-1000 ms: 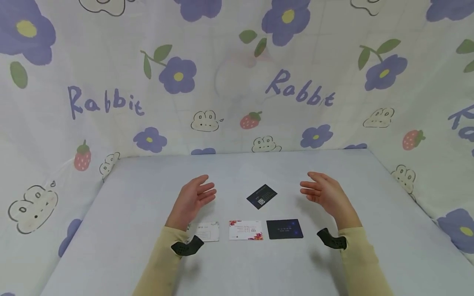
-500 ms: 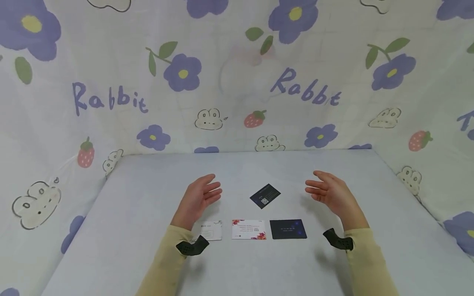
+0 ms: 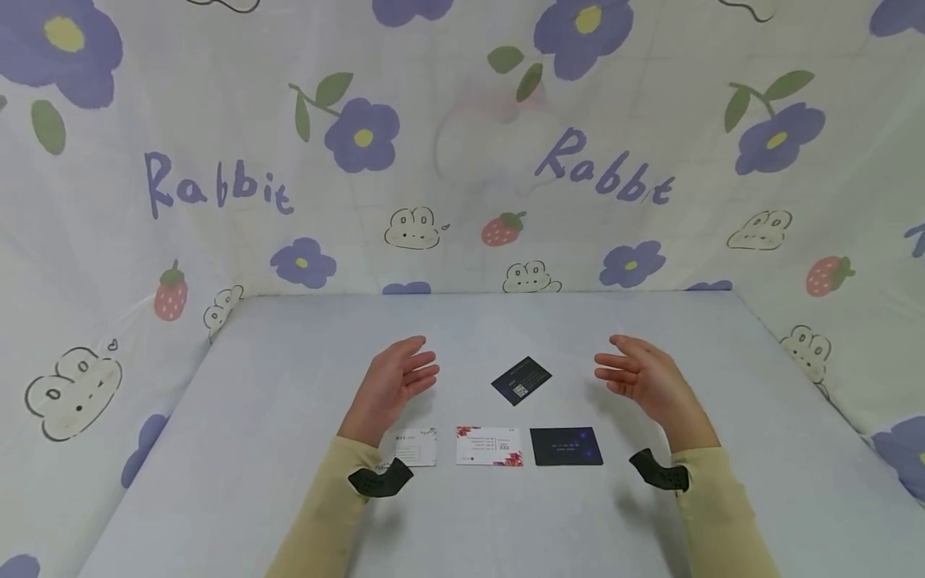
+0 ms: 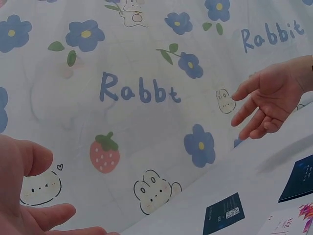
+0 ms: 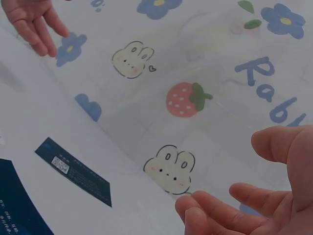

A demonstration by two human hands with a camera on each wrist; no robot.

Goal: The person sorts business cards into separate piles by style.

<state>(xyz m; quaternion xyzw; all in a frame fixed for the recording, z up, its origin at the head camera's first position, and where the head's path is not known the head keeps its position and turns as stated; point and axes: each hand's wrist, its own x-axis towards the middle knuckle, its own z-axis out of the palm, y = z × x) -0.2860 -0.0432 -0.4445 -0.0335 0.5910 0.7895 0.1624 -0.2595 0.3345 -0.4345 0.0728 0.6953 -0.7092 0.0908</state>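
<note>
Both hands hover above the table with palms facing each other and fingers relaxed, holding nothing. My left hand [image 3: 397, 379] is left of a tilted dark card with a QR code [image 3: 521, 380]; my right hand [image 3: 636, 376] is to its right. Nearer me lie three cards in a row: a white card [image 3: 417, 446] partly behind my left wrist, a white card with red floral corners [image 3: 489, 446], and a dark blue card [image 3: 566, 446]. The left wrist view shows the right hand [image 4: 269, 100] and the QR card [image 4: 224, 214]. The right wrist view shows the left hand [image 5: 32, 19] and the QR card [image 5: 73, 171].
The pale grey table [image 3: 289, 361] is enclosed at the back and both sides by a cloth [image 3: 462, 160] printed with purple flowers, strawberries, rabbits and the word "Rabbit". Black straps [image 3: 379, 480] sit on both wrists over beige sleeves.
The hands stay as they were, open and apart. The view has drifted slightly, so everything sits a little further right in the picture.
</note>
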